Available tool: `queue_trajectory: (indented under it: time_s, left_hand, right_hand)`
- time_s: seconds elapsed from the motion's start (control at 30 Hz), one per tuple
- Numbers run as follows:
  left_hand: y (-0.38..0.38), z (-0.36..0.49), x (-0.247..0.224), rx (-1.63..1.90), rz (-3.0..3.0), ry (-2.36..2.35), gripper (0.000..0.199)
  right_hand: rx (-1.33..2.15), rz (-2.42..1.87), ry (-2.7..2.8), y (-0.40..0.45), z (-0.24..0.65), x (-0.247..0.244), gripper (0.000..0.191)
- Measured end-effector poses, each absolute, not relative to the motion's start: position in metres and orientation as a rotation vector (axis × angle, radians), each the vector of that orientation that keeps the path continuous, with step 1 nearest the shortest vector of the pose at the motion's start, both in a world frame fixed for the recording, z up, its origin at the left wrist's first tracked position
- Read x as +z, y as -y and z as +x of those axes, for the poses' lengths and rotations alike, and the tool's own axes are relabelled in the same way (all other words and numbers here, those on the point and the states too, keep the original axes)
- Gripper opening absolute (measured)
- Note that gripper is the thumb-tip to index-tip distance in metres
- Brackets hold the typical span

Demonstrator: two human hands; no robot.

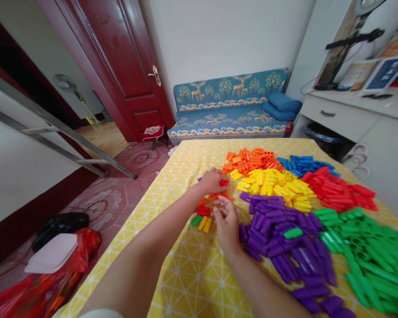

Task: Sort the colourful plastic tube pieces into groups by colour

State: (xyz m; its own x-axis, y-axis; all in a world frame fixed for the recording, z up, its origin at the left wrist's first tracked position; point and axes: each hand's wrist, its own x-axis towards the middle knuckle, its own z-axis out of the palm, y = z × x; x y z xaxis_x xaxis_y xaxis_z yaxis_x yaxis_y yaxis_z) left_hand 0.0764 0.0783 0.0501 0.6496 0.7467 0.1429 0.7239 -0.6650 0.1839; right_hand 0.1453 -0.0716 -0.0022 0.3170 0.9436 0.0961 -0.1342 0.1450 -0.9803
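Observation:
My left hand (213, 181) reaches over the yellow patterned tablecloth, its fingers curled around a red piece (223, 182). Nearer to me, my right hand (226, 216) has its fingers bent beside some orange pieces (215, 196); whether it holds one is hard to make out. Just left of it lie a red piece (203, 210), yellow pieces (204, 224) and a green piece (196, 221). Piles of orange (252, 161), yellow (275, 185) and purple plastic pieces (281, 234) spread to the right of my hands. One green piece (293, 232) rests on the purple pile.
Blue (307, 165), red (338, 190) and green piles (374, 251) cover the table's right side. Past the far edge stands a blue patterned sofa (228, 108). A metal ladder (56, 126) leans at the left, above bags (66, 265) on the floor. White drawers (334, 119) stand at right.

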Motion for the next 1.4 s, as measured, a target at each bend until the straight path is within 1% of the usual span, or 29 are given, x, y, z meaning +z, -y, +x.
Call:
queue_trajectory:
  time_s: [0.13, 0.2, 0.3, 0.37, 0.43, 0.5, 0.57, 0.67, 0.77, 0.83, 0.9, 1.03, 1.17, 1.27, 1.4]
  left_hand:
    - [-0.072, 0.069, 0.048, 0.290, 2.719, -1.350, 0.033]
    - [-0.063, 0.059, 0.049, 0.289, 2.706, -1.349, 0.030]
    - [-0.044, 0.041, 0.047, 0.314, 2.697, -1.340, 0.029]
    - [-0.030, 0.030, 0.044, 0.361, 2.682, -1.338, 0.029]
    - [-0.016, 0.021, 0.040, 0.426, 2.657, -1.318, 0.029]
    - [-0.004, 0.014, 0.036, 0.518, 2.621, -1.303, 0.032]
    - [0.005, 0.009, 0.033, 0.620, 2.588, -1.274, 0.038]
    - [0.012, 0.005, 0.031, 0.701, 2.555, -1.213, 0.045]
    - [0.012, 0.004, 0.031, 0.728, 2.499, -1.232, 0.041]
    - [0.011, 0.005, 0.029, 0.773, 2.449, -1.255, 0.035]
    - [0.010, 0.005, 0.027, 0.831, 2.395, -1.261, 0.032]
    - [0.007, 0.004, 0.023, 0.907, 2.297, -1.215, 0.029]
    - [0.009, 0.002, 0.027, 0.806, 2.415, -1.201, 0.027]
    - [0.010, -0.002, 0.032, 0.715, 2.490, -1.178, 0.033]
    - [0.010, -0.006, 0.035, 0.543, 2.538, -1.045, 0.050]
  right_hand:
    - [0.969, -1.142, 0.916, 0.072, 0.146, 0.001, 0.034]
    - [0.892, -1.160, 0.934, 0.072, 0.149, 0.003, 0.033]
    - [0.559, -1.229, 1.054, 0.072, 0.157, 0.003, 0.031]
    - [0.323, -1.281, 1.180, 0.070, 0.161, 0.000, 0.034]
    - [0.189, -1.363, 1.294, 0.067, 0.162, -0.007, 0.042]
    - [0.142, -1.468, 1.376, 0.064, 0.161, -0.013, 0.049]
    - [0.142, -1.537, 1.425, 0.062, 0.159, -0.016, 0.050]
    - [0.276, -1.539, 1.431, 0.061, 0.159, -0.015, 0.043]
    - [0.490, -1.450, 1.376, 0.062, 0.163, -0.010, 0.029]
    - [0.548, -1.384, 1.335, 0.062, 0.165, -0.009, 0.025]
    - [0.519, -1.349, 1.314, 0.062, 0.165, -0.009, 0.026]
    - [0.446, -1.354, 1.375, 0.060, 0.164, -0.011, 0.040]
    - [0.417, -1.398, 1.473, 0.060, 0.163, -0.012, 0.046]
    - [0.395, -1.432, 1.482, 0.061, 0.163, -0.009, 0.043]
    - [0.360, -1.475, 1.521, 0.063, 0.162, -0.003, 0.045]
